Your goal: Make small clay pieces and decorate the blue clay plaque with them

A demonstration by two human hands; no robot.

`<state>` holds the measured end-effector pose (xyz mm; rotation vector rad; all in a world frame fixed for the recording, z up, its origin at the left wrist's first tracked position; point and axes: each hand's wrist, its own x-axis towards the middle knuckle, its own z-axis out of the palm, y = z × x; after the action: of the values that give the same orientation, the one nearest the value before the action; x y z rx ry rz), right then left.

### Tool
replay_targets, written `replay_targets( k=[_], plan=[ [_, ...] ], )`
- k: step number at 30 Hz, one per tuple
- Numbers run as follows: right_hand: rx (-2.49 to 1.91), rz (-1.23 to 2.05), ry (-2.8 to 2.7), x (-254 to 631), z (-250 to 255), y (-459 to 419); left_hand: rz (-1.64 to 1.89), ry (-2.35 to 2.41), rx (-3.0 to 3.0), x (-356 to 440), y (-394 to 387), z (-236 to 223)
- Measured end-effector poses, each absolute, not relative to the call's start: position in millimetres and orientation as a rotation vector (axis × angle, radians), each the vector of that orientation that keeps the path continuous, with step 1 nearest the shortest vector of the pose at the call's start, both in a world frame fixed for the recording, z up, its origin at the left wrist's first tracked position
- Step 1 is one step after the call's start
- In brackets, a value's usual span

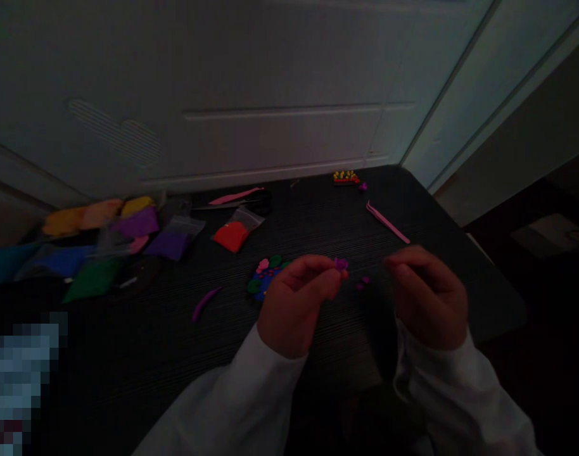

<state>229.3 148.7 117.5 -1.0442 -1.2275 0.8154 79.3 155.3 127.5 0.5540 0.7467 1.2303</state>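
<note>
My left hand (299,297) pinches a small purple clay piece (341,264), shaped like a tiny flower, between thumb and fingertips. To its right, apart from it, my right hand (429,294) is closed in a pinch; anything between those fingertips is too small or dark to make out. On the table between the hands lie small purple clay bits (364,280). Partly hidden behind my left hand is a round blue clay piece (265,280) with green leaves and a pink flower. A curved purple clay strip (206,304) rests farther left.
Bags of coloured clay, including a green one (92,277) and a red one (232,235), lie on the dark table. Scissors (237,202) sit near the back. Pink tweezers (387,221) and a small yellow-and-red decorated piece (346,178) are at right. A white panelled surface (280,139) borders the back.
</note>
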Motion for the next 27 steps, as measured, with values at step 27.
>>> replay_targets(
  k=[27],
  plan=[
    [-1.387,0.350,-2.239,267,91,165,1.141,0.678,0.339,80,158,128]
  ],
)
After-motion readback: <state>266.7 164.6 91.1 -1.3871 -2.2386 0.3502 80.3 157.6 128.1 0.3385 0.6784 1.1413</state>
